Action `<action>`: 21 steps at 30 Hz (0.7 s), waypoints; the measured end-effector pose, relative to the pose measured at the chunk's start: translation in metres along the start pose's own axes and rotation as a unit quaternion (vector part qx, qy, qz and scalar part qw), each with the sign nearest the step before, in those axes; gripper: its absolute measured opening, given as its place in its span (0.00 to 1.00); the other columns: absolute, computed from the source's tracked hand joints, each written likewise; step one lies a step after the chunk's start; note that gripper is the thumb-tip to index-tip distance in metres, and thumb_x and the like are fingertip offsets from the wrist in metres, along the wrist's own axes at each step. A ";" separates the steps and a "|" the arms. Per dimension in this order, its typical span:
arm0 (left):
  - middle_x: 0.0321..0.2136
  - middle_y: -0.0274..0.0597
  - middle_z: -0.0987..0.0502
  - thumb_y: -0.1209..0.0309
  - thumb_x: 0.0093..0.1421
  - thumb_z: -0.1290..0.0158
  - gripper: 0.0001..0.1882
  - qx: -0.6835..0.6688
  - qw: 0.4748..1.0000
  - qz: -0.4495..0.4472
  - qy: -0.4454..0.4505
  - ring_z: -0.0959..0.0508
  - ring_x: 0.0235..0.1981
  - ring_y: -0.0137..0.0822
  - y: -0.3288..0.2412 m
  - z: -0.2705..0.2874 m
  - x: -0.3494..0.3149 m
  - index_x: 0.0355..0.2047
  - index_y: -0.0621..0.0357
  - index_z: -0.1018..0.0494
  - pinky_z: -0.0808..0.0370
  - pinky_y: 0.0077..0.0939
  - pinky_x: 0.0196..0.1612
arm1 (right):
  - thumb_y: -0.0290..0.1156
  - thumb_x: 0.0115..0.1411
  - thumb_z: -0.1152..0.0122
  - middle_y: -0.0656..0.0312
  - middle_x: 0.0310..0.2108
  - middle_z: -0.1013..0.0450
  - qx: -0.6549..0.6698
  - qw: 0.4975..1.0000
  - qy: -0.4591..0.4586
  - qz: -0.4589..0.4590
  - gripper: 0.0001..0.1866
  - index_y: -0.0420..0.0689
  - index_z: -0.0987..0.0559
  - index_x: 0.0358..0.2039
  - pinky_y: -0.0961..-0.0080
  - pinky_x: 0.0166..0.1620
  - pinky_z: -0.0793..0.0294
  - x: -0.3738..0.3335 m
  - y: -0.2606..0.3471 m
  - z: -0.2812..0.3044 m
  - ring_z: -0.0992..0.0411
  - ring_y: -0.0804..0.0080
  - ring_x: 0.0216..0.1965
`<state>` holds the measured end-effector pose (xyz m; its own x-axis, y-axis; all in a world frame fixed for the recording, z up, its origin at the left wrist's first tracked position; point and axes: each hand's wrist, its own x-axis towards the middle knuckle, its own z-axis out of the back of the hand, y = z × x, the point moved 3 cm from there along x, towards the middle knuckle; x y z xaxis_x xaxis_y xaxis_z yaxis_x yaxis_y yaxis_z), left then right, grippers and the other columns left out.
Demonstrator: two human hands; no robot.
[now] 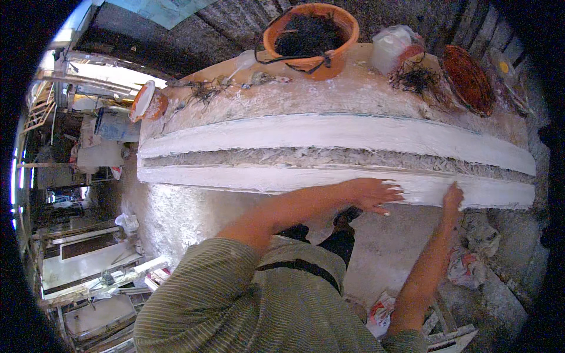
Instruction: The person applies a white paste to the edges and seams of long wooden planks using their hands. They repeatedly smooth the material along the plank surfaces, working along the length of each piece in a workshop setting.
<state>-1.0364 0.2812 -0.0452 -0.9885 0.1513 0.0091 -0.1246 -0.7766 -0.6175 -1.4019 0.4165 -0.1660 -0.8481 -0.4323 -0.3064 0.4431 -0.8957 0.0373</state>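
At the near edge of a tan, white-smeared counter [353, 97], you appear to be smoothing a long, white plaster-like strip [282, 178], left hand [372, 193] spread wide over it, right hand's [452, 198] grip impossible to tell, the next pass likely calling for light, even pressure.

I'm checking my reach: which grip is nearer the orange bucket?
Left. The left grip is across the long white piece from the orange bucket, somewhat rightward; the right grip is on that same near side, farther right.
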 end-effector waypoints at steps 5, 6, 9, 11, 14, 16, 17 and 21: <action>0.69 0.53 0.48 0.43 0.66 0.57 0.40 -0.008 0.999 0.036 0.035 0.49 0.70 0.52 0.014 0.025 -0.175 0.68 0.56 0.48 0.45 0.47 0.69 | 0.50 0.67 0.55 0.31 0.48 0.29 -0.065 0.991 -0.059 0.106 0.33 0.28 0.29 0.52 0.45 0.51 0.27 -0.203 0.166 0.001 0.28 0.34 0.48; 0.68 0.54 0.48 0.44 0.66 0.56 0.40 -0.018 0.997 0.056 0.047 0.49 0.70 0.53 0.017 0.030 -0.213 0.68 0.56 0.48 0.45 0.47 0.69 | 0.50 0.66 0.55 0.31 0.50 0.30 -0.002 0.997 -0.058 0.049 0.32 0.29 0.29 0.53 0.44 0.51 0.28 -0.242 0.198 0.006 0.28 0.34 0.49; 0.68 0.58 0.50 0.44 0.65 0.56 0.40 -0.008 0.992 0.107 0.067 0.50 0.70 0.54 0.015 0.037 -0.325 0.68 0.59 0.49 0.45 0.47 0.69 | 0.52 0.65 0.51 0.32 0.53 0.32 0.050 0.994 0.004 0.094 0.34 0.30 0.28 0.53 0.43 0.55 0.32 -0.356 0.281 0.017 0.31 0.37 0.54; 0.68 0.57 0.49 0.46 0.67 0.57 0.38 -0.012 0.991 0.118 0.061 0.50 0.70 0.54 0.009 0.043 -0.387 0.68 0.58 0.49 0.46 0.46 0.69 | 0.54 0.63 0.48 0.32 0.56 0.34 0.023 0.991 0.025 0.129 0.35 0.31 0.28 0.54 0.44 0.58 0.35 -0.417 0.333 0.014 0.34 0.39 0.58; 0.69 0.57 0.49 0.47 0.67 0.58 0.38 -0.002 0.988 0.153 0.039 0.51 0.70 0.54 -0.003 0.049 -0.461 0.68 0.57 0.51 0.48 0.45 0.70 | 0.54 0.60 0.44 0.33 0.58 0.36 0.028 0.970 0.065 0.232 0.36 0.32 0.29 0.56 0.46 0.59 0.36 -0.465 0.404 0.006 0.35 0.39 0.58; 0.69 0.57 0.50 0.47 0.67 0.58 0.38 0.001 0.985 0.171 0.012 0.51 0.70 0.53 -0.007 0.054 -0.495 0.69 0.58 0.51 0.49 0.45 0.70 | 0.52 0.58 0.41 0.34 0.58 0.35 0.018 0.940 0.037 0.337 0.35 0.34 0.28 0.55 0.45 0.59 0.36 -0.481 0.444 0.004 0.35 0.39 0.58; 0.69 0.57 0.50 0.47 0.67 0.57 0.38 0.002 0.984 0.179 -0.003 0.51 0.71 0.53 -0.008 0.055 -0.507 0.68 0.58 0.51 0.50 0.45 0.71 | 0.51 0.58 0.40 0.34 0.57 0.35 0.014 0.940 0.045 0.338 0.34 0.35 0.27 0.54 0.45 0.59 0.36 -0.484 0.459 0.000 0.34 0.39 0.57; 0.69 0.58 0.52 0.49 0.67 0.56 0.38 0.001 0.968 0.248 -0.045 0.52 0.71 0.53 -0.013 0.058 -0.539 0.68 0.58 0.51 0.52 0.45 0.71 | 0.46 0.55 0.37 0.38 0.52 0.30 -0.024 0.945 0.095 0.312 0.30 0.35 0.24 0.50 0.47 0.55 0.31 -0.475 0.492 -0.012 0.31 0.40 0.54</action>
<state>-0.5070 0.1743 0.0033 -0.9305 -0.2930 -0.2198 0.3663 -0.7412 -0.5625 -0.7773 0.1826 -0.0132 -0.3524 -0.8439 -0.4046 0.8556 -0.4657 0.2260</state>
